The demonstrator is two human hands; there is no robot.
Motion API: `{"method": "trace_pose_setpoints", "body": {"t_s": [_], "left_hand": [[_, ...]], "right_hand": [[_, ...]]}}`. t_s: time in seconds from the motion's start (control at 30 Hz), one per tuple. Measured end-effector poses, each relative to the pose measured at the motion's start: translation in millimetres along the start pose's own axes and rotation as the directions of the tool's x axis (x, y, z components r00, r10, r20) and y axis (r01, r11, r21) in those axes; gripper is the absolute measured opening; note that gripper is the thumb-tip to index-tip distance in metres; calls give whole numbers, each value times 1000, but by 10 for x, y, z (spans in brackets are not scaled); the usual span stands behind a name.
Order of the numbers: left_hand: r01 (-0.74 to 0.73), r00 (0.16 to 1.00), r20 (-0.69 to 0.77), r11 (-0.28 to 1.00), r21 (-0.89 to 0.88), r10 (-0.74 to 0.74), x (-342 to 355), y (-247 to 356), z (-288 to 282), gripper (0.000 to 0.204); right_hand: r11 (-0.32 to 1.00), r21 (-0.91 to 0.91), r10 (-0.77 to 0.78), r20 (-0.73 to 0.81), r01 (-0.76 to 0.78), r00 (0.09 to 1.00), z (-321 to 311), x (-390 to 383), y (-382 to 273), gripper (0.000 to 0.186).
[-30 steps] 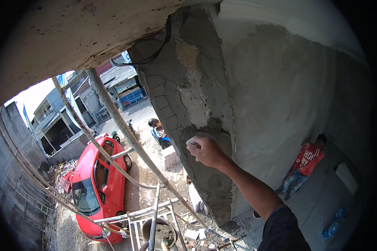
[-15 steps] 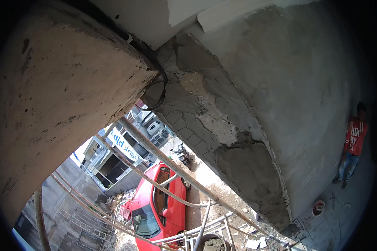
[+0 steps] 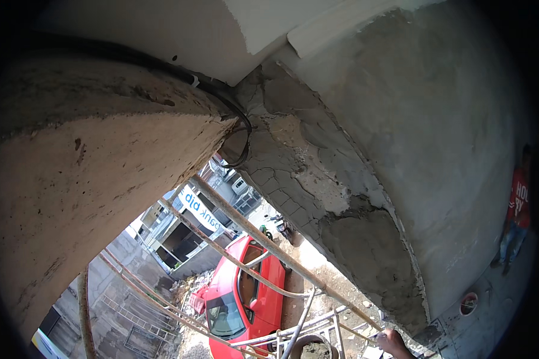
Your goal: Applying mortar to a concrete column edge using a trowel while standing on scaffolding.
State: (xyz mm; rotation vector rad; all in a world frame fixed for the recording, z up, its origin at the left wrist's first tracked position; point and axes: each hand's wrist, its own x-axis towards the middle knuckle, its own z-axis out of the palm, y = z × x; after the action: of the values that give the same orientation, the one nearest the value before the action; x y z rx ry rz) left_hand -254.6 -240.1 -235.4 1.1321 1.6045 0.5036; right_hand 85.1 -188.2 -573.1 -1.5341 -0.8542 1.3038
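My right hand [image 3: 394,343] shows at the lower edge, right of the middle, with its fingers curled. What it grips is too small to make out. It is near the lower end of a rusty scaffold pipe [image 3: 254,242] and below the wall strip of rough grey mortar [image 3: 371,245]. That strip has cracked lines, a bare paler patch and a ragged right edge. A round container of grey mortar [image 3: 316,351] stands among the scaffold bars to the hand's left. My left hand is out of view.
A stained concrete beam [image 3: 120,161] fills the left, with black cable [image 3: 245,122] looping round its end. Smooth plaster [image 3: 443,149] covers the right wall. Below are a red car [image 3: 263,287], a motorcycle [image 3: 281,227] and rubble. A person in red [image 3: 518,203] stands near a bucket [image 3: 468,304].
My right hand has come into view at the lower edge. The view has shifted, so the beam, car and wall appear farther right and slightly lower.
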Motion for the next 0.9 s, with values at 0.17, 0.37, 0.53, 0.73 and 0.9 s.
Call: {"method": "trace_pose_setpoints", "body": {"t_s": [0.17,0.37,0.53,0.73,0.9], "left_hand": [[3,1000,7,1000,8,-3,56,-111,-7,74],[-13,1000,6,1000,-10,13,204,-253,-31,74],[9,1000,30,1000,-26,-8,259,-300,28,74],[4,1000,31,997,-77,-2,118,-56,151,74],[79,995,68,988,-130,-70,84,-185,-1,82]], "right_hand": [[973,-167,-177,-115,157,977,8,374,339,35],[983,169,-96,157,69,983,114,335,231,41],[906,422,-186,332,30,925,938,-99,1631,47],[974,78,-225,279,211,934,612,-78,1429,43],[877,-250,-318,340,411,885,296,-229,562,41]]}}
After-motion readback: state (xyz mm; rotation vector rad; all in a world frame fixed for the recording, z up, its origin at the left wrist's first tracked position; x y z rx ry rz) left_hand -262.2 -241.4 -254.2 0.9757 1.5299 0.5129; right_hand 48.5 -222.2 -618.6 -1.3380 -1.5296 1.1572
